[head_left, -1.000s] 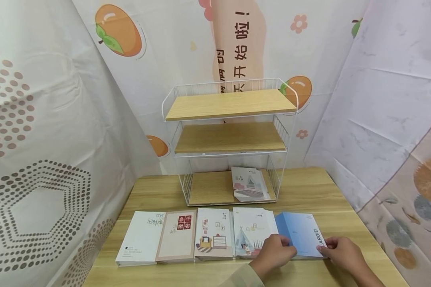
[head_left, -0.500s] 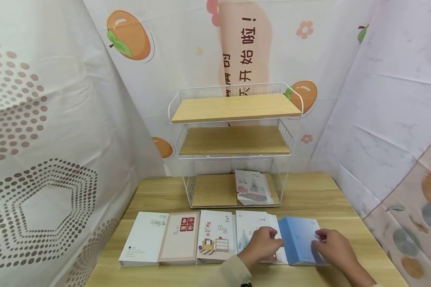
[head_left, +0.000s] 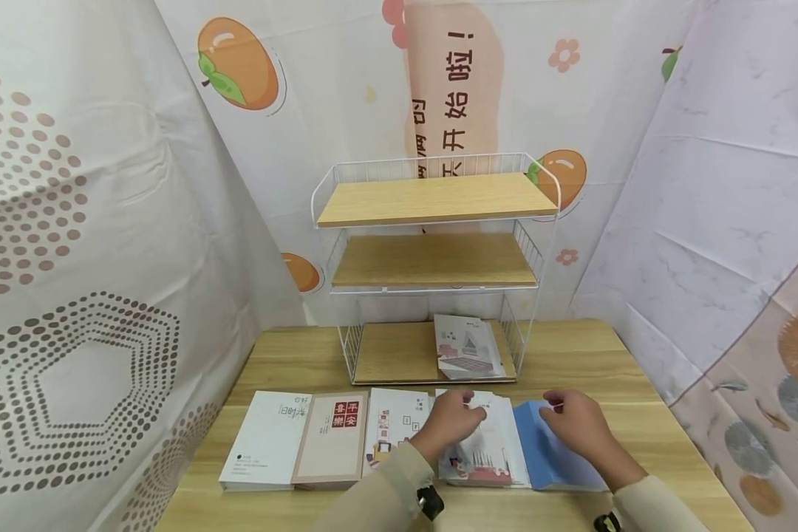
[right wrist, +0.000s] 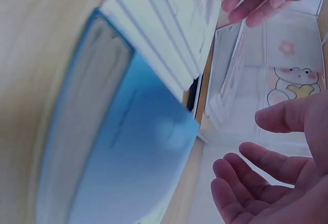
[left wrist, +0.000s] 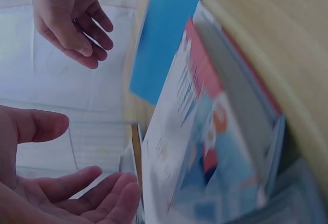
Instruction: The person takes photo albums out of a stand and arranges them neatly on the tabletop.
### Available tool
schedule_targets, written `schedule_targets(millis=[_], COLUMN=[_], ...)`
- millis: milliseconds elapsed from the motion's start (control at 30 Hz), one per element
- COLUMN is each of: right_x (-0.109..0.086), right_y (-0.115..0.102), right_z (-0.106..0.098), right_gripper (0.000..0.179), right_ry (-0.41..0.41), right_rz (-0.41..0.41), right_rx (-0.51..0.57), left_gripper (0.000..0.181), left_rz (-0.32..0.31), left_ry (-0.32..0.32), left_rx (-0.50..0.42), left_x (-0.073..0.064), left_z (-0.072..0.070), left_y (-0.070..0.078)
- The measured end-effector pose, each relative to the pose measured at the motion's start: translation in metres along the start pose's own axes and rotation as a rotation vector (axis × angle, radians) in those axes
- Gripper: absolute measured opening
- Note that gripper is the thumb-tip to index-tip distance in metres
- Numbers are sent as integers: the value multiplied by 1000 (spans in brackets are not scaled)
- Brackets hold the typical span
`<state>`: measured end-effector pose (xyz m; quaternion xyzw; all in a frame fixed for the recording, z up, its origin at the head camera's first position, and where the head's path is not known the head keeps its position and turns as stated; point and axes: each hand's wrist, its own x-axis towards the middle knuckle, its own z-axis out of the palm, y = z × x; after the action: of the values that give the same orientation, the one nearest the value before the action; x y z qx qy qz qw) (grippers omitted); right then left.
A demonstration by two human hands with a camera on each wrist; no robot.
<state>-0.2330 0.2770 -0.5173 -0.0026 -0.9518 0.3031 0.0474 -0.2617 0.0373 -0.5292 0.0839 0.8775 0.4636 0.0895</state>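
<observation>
In the head view my left hand (head_left: 449,425) hovers over the white book with a tent picture (head_left: 482,454) and holds nothing. The right hand (head_left: 577,427) is above the blue book (head_left: 539,451) and hides much of its cover. Both wrist views show relaxed, parted fingers with nothing between them. To the left lie a white book with a furniture drawing (head_left: 380,436), partly behind the left hand, a beige book with red squares (head_left: 331,447) and a white book with dark lettering (head_left: 266,443).
Behind the row stands a white wire rack with three wooden shelves (head_left: 435,258). An illustrated book (head_left: 467,347) leans at the right of its bottom shelf. Printed cloth (head_left: 140,244) hangs around the wooden table (head_left: 292,355).
Both hands have come away from the blue book, where they were pinching its edges a second ago. They have moved left and toward the rack; the row of books stays in place.
</observation>
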Motion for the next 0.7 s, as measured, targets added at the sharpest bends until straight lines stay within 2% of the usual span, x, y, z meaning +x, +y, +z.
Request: schedule_targets(millis=[300, 500, 700], right_x=[23, 36, 48], right_y=[-24, -32, -39], right_z=[12, 17, 26], right_gripper=[35, 41, 42], right_ry=[-29, -40, -55], right_rz=[-25, -27, -19], right_rx=[44, 43, 76], left_gripper=[51, 52, 46], left_rz=[36, 36, 48], left_ry=[51, 73, 81], left_rx=[65, 61, 2], left_x=[17, 24, 36], left_z=[-23, -34, -40], left_y=[-6, -6, -8])
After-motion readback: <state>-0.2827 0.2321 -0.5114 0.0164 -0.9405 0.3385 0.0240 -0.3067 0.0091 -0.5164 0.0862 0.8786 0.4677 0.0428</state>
